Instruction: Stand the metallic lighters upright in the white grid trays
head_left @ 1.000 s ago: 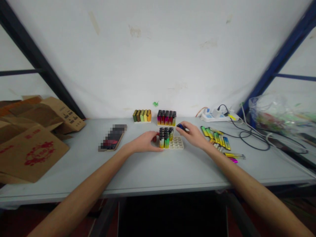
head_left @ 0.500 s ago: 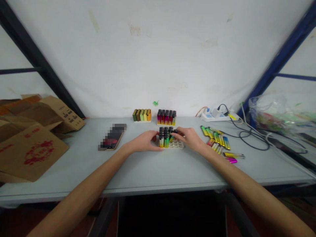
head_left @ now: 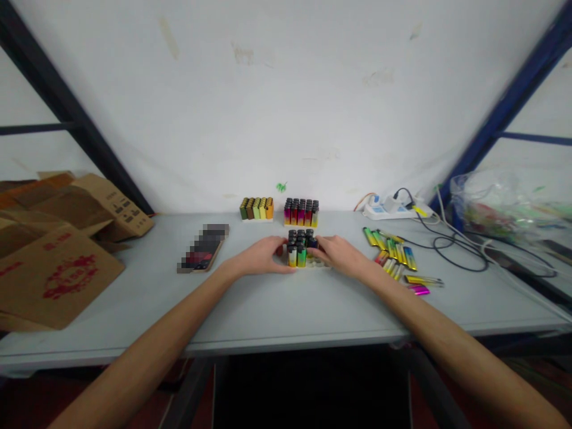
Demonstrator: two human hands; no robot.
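A pale tray (head_left: 322, 266) with round-edged slots stands mid-table, its left part filled with several upright lighters (head_left: 292, 256) with black tops. My left hand (head_left: 264, 255) is closed around the left side of the tray, thumb at the front corner and fingers behind. On the other side, my right hand (head_left: 338, 252) pinches a dark-topped lighter (head_left: 313, 243) that stands upright beside the filled rows. Its lower body is hidden by my fingers. Some slots at the tray's right front show bare.
Behind stand a block of gold-topped lighters (head_left: 257, 209) and a block of black-topped ones (head_left: 301, 213). Loose lighters (head_left: 393, 250) lie right, near cables and a power strip (head_left: 388, 210). A phone (head_left: 205, 249) and cardboard boxes (head_left: 67, 268) are left.
The lighter in my right hand has gone from tilted to upright in the tray. My right hand has shifted slightly left and turned; my left hand stays put.
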